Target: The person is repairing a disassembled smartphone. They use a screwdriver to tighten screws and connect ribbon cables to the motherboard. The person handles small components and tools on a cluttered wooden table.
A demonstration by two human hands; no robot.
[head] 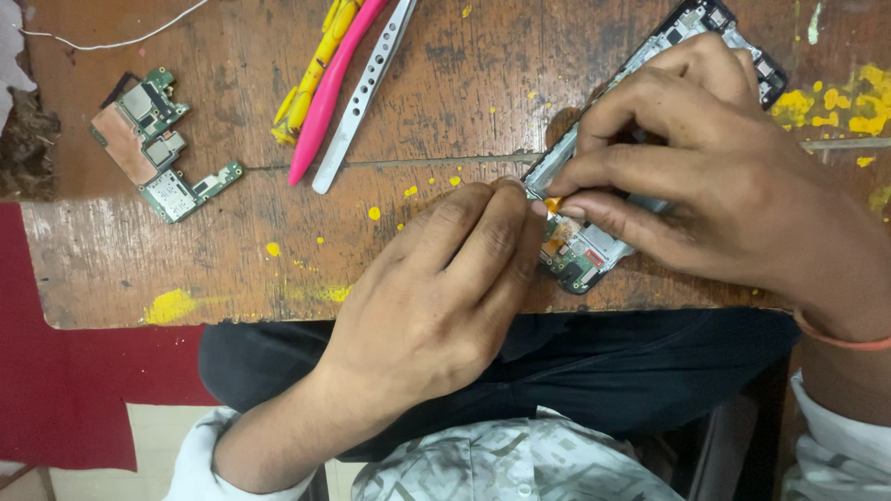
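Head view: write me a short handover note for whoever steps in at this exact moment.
Left hand: fingers pressed against the lower end of the opened phone at the table's front edge.
Right hand: lies over the phone, pinching a small orange piece.
Done: circuit board is out, lying far left.
Unused: tweezers, pink tool, yellow tool.
Left: the phone's lower small board is still in place.

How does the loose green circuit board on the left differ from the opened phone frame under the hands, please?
The circuit board lies alone and untouched; the phone frame is held by the left hand and right hand. The circuit board shows fully; the phone frame is largely hidden. The circuit board is smaller. Both rest on the wooden table.
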